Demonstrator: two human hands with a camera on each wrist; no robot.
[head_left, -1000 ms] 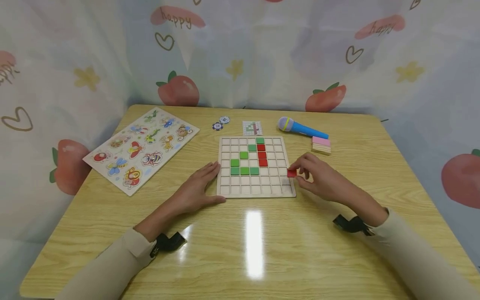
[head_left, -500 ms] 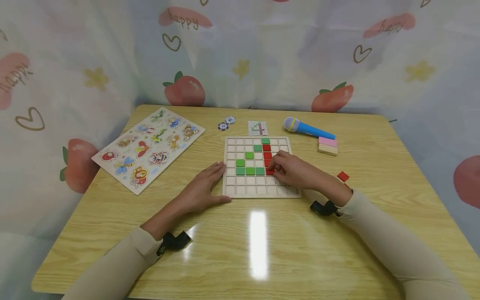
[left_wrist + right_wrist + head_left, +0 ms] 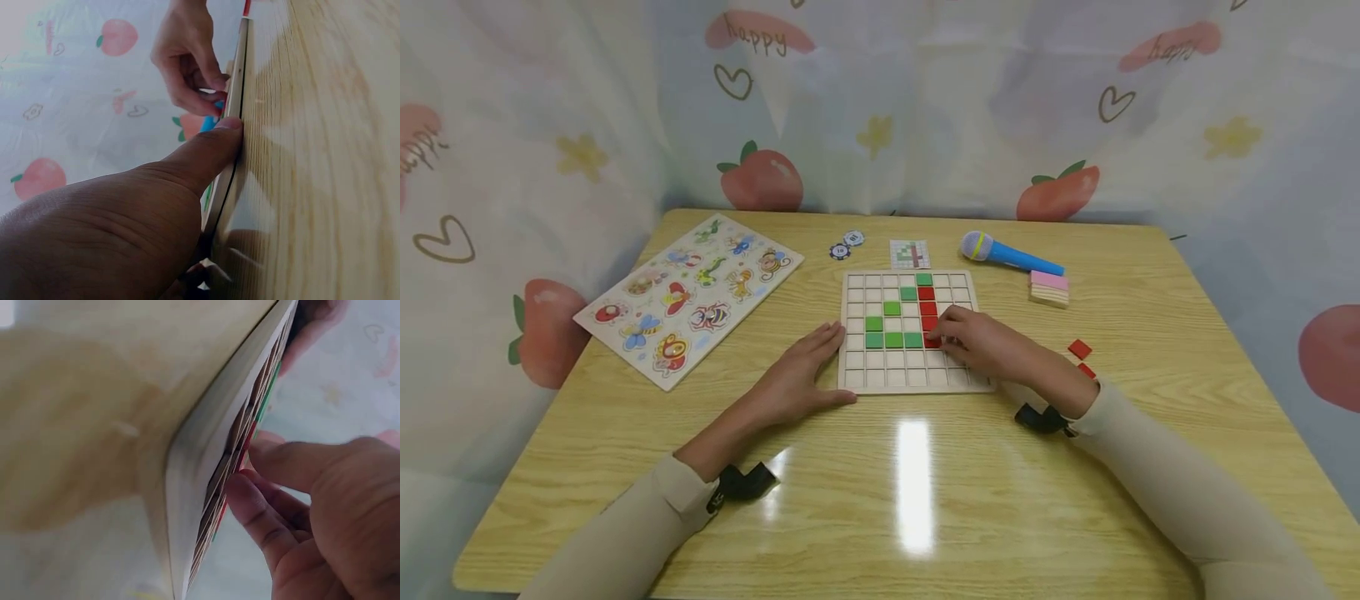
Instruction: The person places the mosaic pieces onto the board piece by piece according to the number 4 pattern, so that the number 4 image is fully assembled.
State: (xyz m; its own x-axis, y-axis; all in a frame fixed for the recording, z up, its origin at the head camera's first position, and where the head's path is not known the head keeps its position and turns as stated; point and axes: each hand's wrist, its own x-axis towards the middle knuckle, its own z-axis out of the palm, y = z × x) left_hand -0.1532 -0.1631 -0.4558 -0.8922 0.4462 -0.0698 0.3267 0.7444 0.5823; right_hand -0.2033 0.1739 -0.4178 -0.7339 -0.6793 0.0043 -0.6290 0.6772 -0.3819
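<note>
A square wooden grid board [image 3: 917, 389] lies mid-table, with a diagonal and a row of green tiles [image 3: 892, 340] and a column of red tiles [image 3: 927, 293] set in its cells. At the foot of that column my right hand [image 3: 988, 346] pinches a red tile [image 3: 931, 340] between thumb and fingers, at the right end of the green row. In the right wrist view the thumb and a fingertip meet at the red tile [image 3: 242, 453]. My left hand [image 3: 797, 375] lies with straight fingers against the board's left edge, thumb at its near corner.
Two loose red tiles [image 3: 1079, 348] lie right of the board. Behind it are a small pattern card [image 3: 909, 254], two poker chips [image 3: 840, 251] and a toy microphone [image 3: 1011, 254]. A pink-topped stack of blocks [image 3: 1048, 290] stands back right. An insect puzzle board [image 3: 688, 296] lies left.
My right hand has carried the red tile leftward from the board's right edge to the foot of the red column. The left hand stays at the board's edge. The head view shifts slightly.
</note>
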